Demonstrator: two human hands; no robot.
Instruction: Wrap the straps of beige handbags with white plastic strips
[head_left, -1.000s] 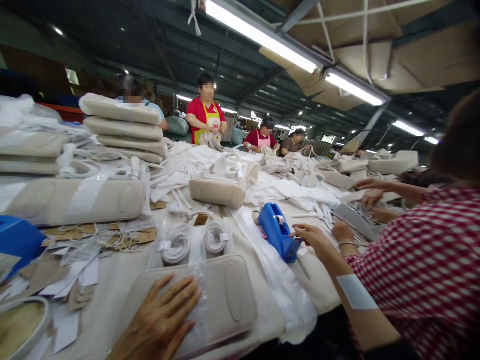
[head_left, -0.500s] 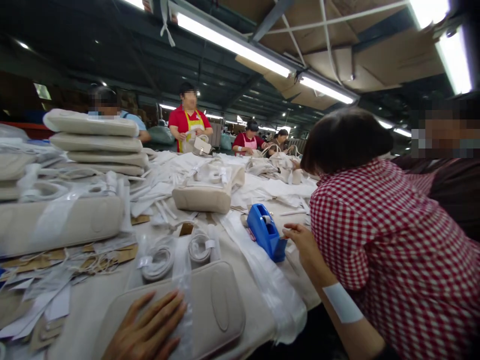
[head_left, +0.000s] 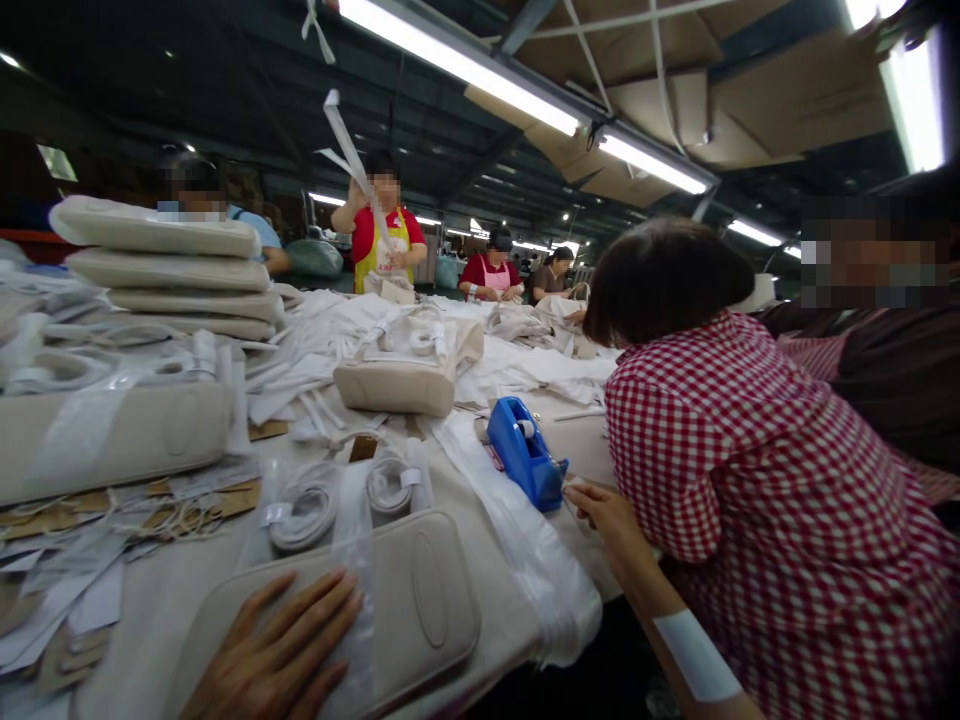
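Observation:
My left hand [head_left: 281,645] lies flat on a beige handbag [head_left: 420,590], fingers stretched out, pressing on a clear plastic strip or sleeve [head_left: 358,560] that runs across the bag. Wrapped, coiled straps [head_left: 304,510] lie at the bag's far edge. To the right stands a blue tape dispenser [head_left: 525,450] with a roll in it. Just off its near end, my right hand [head_left: 611,520] has thumb and fingers pinched together on what looks like a short piece of tape, thin and hard to see. A white patch sits on my right forearm.
Clear plastic bags [head_left: 525,560] lie between handbag and dispenser. Stacked beige bags [head_left: 165,265] and tags on strings [head_left: 180,510] are at left. Another beige bag [head_left: 397,380] stands farther back. A co-worker in a checked shirt [head_left: 750,450] leans in close at right; others work across the table.
My right hand has moved a little down and closed into a pinch by the dispenser's end. My left hand stays on the handbag. A co-worker opposite has raised a white strip.

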